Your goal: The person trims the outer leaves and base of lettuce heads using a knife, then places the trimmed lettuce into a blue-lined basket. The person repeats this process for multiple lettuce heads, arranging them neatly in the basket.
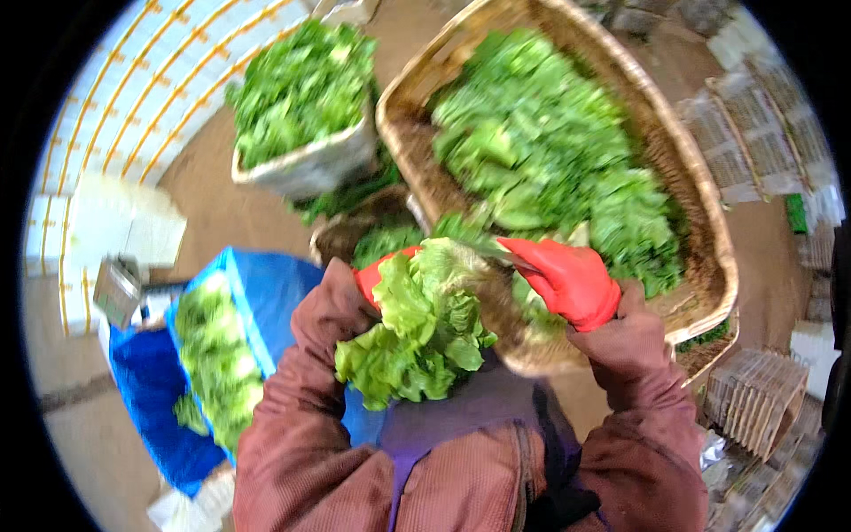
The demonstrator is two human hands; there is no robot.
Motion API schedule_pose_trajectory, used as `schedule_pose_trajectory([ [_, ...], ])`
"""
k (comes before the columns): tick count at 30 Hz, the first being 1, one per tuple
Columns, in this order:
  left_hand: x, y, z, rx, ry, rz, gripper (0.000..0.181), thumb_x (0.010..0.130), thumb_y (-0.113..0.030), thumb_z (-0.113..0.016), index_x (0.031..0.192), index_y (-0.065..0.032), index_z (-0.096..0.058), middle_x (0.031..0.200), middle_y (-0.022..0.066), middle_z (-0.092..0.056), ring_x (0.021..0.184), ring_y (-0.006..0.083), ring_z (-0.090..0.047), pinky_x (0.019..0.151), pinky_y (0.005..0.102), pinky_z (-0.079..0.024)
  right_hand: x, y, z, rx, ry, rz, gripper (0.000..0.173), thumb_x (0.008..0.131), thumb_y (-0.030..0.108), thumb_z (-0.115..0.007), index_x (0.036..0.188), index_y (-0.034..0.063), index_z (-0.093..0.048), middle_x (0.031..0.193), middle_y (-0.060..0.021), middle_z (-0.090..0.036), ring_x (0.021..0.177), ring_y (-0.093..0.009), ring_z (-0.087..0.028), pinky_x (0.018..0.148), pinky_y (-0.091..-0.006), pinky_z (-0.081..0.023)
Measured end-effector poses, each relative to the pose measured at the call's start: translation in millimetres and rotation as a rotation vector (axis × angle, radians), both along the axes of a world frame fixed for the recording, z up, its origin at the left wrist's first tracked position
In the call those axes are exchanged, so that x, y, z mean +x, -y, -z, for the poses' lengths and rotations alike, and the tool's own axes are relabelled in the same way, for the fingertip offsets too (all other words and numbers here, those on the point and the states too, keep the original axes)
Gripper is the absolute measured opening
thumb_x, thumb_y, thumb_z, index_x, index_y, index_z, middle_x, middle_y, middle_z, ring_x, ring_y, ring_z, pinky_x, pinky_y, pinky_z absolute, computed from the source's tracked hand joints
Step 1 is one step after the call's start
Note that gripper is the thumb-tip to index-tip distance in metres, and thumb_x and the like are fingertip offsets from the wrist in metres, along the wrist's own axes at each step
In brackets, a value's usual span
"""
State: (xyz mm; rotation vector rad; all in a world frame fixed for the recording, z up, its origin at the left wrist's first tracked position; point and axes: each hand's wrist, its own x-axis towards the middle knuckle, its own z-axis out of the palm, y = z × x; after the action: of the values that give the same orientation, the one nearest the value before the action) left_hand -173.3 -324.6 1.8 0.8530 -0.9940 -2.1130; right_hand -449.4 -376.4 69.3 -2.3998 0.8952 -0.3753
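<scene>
My left hand (377, 274), in a red glove, is mostly hidden behind a head of leafy green lettuce (425, 319) that it holds over my lap. My right hand (565, 276), also gloved in red, grips a knife (495, 251) whose blade reaches to the top end of the lettuce. Just beyond both hands stands a large brown tub (721, 266) with a thick rim, holding a heap of lettuce leaves (538, 133). Under my right hand, pale leaves lie near the tub's close edge.
A white crate (312, 173) heaped with greens stands at upper left. Left of me, a blue-lined container (266, 279) holds lettuce heads (216, 346). White boxes with yellow straps (133, 86) are stacked behind. A slatted plastic crate (758, 399) sits at right.
</scene>
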Motion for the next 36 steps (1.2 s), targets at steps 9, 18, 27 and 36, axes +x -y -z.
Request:
schedule_pose_trajectory([
  [9,41.2,-126.9,32.6,-0.084,-0.095,-0.193,0.045,0.087,-0.021,-0.068,0.127,-0.0063,-0.055,0.118,0.0074,-0.061,0.103,0.0154,-0.058,0.09,0.0323,-0.048,89.2,-65.0,48.4,-0.14,-0.121,-0.33,0.029,0.08,0.015,-0.06,0.109,0.0161,-0.06,0.079,-0.01,-0.06,0.066,-0.031,-0.062,0.055,-0.0419,-0.048],
  [18,100.2,-132.0,23.4,0.1,-0.538,-0.308,0.078,0.086,-0.029,-0.069,0.148,-0.0067,-0.027,0.145,0.0164,-0.041,0.128,0.0251,-0.047,0.108,0.0423,-0.036,106.6,-82.6,97.9,1.724,0.317,0.124,0.052,0.093,0.038,-0.06,0.136,0.0118,-0.049,0.117,-0.0069,-0.063,0.083,-0.016,-0.063,0.07,-0.0274,-0.052],
  [27,131.6,-220.7,11.7,-0.181,-0.007,-0.825,0.058,0.094,-0.023,-0.059,0.142,-0.0004,-0.036,0.133,0.0145,-0.052,0.116,0.0269,-0.056,0.097,0.0419,-0.048,184.1,-99.8,105.4,0.959,0.718,-0.081,0.052,0.081,0.001,-0.071,0.13,0.0044,-0.052,0.124,-0.0112,-0.061,0.114,-0.02,-0.057,0.099,-0.0371,-0.045],
  [36,156.8,-279.5,-8.3,-0.324,1.081,-0.646,0.098,0.075,-0.038,-0.078,0.147,-0.0011,-0.023,0.142,0.0207,-0.041,0.129,0.0288,-0.045,0.103,0.0382,-0.04,161.8,-48.2,28.2,1.431,0.649,-0.16,0.031,0.094,0.009,-0.055,0.124,0.0015,-0.057,0.111,-0.0119,-0.066,0.103,-0.024,-0.064,0.094,-0.039,-0.051],
])
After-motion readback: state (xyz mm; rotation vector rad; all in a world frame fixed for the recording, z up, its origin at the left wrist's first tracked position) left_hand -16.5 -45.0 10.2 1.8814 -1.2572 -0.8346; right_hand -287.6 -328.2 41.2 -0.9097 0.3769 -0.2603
